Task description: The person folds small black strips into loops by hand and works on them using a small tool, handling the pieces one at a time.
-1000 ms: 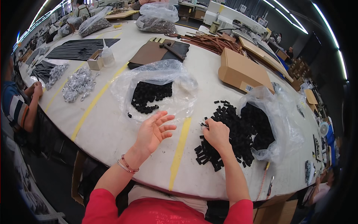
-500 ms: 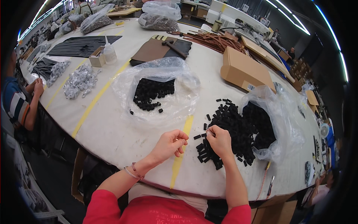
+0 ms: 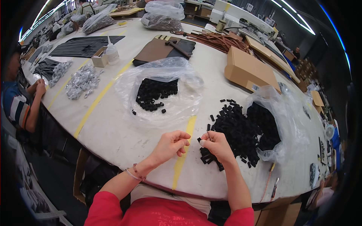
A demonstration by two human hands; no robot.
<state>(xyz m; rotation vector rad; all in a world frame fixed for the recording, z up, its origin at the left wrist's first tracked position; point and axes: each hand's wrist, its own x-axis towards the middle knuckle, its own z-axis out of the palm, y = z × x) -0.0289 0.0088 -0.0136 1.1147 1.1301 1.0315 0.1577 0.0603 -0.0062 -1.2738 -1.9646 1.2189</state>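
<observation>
My right hand [image 3: 219, 147] is closed in a pinch at the left edge of a heap of small black tube-shaped pieces [image 3: 237, 130]. A thin, dark sliver shows at its fingertips, too small to name. One black piece [image 3: 199, 139] lies by the thumb tip; I cannot tell whether it is gripped. Over the yellow tape strip [image 3: 180, 165], my left hand [image 3: 171, 145] has its fingers curled together, and whatever is between them is hidden. The heap spills out of a clear plastic bag [image 3: 288, 132]. Beyond my left hand, another open clear bag [image 3: 188, 90] holds shorter black pieces [image 3: 156, 92].
A cardboard box [image 3: 250, 69] stands at the far right, near brown strips [image 3: 215, 40]. Further back are a hammer [image 3: 178, 49] on dark sheets, a squeeze bottle [image 3: 112, 54] and clear-wrapped parts [image 3: 83, 81]. Snips [image 3: 275, 188] lie near the right front edge. A co-worker [image 3: 22, 101] sits at left.
My right hand has shifted slightly left and nearer to me, its fingertips now beside a black piece at the heap's edge. My left hand stays nearly still.
</observation>
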